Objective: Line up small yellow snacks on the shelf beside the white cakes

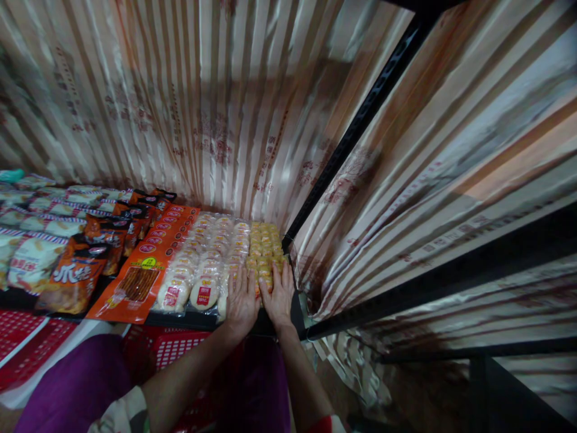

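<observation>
My left hand (243, 302) lies flat, fingers stretched forward, over the front of a row of round white pastries in clear wrap (237, 249). Beside it, my right hand (278, 298) is spread with its fingers on the small yellow wrapped pastries (265, 243) at the shelf's right end. Neither hand grips anything. Left of my hands are more white pastries with red labels (204, 293), in rows running back to the curtain. An orange snack packet (146, 264) with brown sticks showing in its window lies next to those. What is under my palms is hidden.
Orange and black snack bags (74, 273) and white bags (36, 258) fill the shelf's left side. A black metal post (347, 144) rises at the right corner. Printed curtain (216, 120) hangs behind. Red plastic baskets (178, 349) stand below the shelf, by my knees.
</observation>
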`<state>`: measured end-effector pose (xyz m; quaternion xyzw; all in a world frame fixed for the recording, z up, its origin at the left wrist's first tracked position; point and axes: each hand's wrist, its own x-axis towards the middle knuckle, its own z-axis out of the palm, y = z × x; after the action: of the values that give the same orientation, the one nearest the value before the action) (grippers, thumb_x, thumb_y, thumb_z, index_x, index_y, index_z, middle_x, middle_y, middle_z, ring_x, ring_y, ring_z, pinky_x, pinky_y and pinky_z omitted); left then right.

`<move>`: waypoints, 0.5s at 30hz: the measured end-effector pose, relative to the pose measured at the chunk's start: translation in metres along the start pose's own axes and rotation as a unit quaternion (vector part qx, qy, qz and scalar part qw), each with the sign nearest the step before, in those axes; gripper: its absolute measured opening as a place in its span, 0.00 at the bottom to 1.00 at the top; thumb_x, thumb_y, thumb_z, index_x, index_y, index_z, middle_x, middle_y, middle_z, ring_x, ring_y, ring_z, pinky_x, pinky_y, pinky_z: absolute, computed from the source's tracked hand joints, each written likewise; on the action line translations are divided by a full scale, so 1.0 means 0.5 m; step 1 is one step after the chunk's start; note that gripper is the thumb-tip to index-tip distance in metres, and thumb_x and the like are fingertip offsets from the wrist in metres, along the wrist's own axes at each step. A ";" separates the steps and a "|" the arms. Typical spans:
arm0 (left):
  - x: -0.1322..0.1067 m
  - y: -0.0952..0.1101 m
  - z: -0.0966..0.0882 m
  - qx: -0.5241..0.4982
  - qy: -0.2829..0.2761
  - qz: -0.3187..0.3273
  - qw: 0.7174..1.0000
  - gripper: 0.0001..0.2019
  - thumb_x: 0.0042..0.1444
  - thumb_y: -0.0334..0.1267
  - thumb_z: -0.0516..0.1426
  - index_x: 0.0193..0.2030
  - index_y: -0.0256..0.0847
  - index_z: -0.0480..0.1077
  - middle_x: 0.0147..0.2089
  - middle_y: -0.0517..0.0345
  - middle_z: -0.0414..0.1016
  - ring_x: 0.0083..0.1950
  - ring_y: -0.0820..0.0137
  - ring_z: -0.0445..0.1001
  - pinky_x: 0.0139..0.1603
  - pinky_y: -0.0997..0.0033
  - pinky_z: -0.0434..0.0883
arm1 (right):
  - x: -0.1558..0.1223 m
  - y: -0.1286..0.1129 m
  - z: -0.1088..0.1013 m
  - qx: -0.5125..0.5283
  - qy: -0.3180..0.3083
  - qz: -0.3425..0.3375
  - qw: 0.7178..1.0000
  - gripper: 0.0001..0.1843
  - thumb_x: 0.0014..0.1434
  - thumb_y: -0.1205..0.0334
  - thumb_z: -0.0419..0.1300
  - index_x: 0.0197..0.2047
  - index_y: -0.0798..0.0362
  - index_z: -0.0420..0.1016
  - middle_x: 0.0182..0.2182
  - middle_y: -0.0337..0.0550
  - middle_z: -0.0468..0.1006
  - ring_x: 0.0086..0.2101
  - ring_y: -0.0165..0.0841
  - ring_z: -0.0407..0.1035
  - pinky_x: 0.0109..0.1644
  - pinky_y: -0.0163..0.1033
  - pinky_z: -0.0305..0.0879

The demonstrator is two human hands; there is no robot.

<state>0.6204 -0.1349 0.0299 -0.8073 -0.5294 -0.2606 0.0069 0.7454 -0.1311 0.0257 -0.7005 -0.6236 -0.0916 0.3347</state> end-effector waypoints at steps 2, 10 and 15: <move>0.001 0.002 0.004 -0.001 0.000 0.001 1.000 0.28 0.57 0.37 0.50 0.64 0.32 0.54 0.64 0.41 0.60 0.68 0.57 0.50 0.65 0.47 0.51 | -0.002 0.002 0.002 0.017 -0.002 0.009 1.000 0.32 0.61 0.47 0.48 0.64 0.54 0.55 0.66 0.53 0.46 0.64 0.45 0.42 0.61 0.56 0.51; 0.009 0.008 0.013 0.000 -0.011 0.020 1.000 0.28 0.57 0.34 0.49 0.65 0.34 0.52 0.66 0.45 0.57 0.70 0.60 0.46 0.67 0.48 0.49 | -0.007 0.012 0.010 0.069 0.027 0.012 0.997 0.30 0.62 0.49 0.47 0.64 0.54 0.55 0.65 0.53 0.49 0.63 0.43 0.45 0.62 0.56 0.52; 0.007 0.008 0.015 -0.011 -0.003 0.017 1.000 0.27 0.57 0.35 0.50 0.64 0.34 0.54 0.66 0.45 0.57 0.70 0.58 0.45 0.66 0.48 0.49 | -0.012 0.018 0.016 0.077 0.038 0.032 0.996 0.32 0.62 0.48 0.47 0.63 0.57 0.54 0.64 0.56 0.52 0.63 0.43 0.46 0.62 0.55 0.52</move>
<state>0.6279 -0.1314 0.0260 -0.8173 -0.5122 -0.2638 0.0007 0.7503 -0.1313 0.0131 -0.6884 -0.5925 -0.0594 0.4141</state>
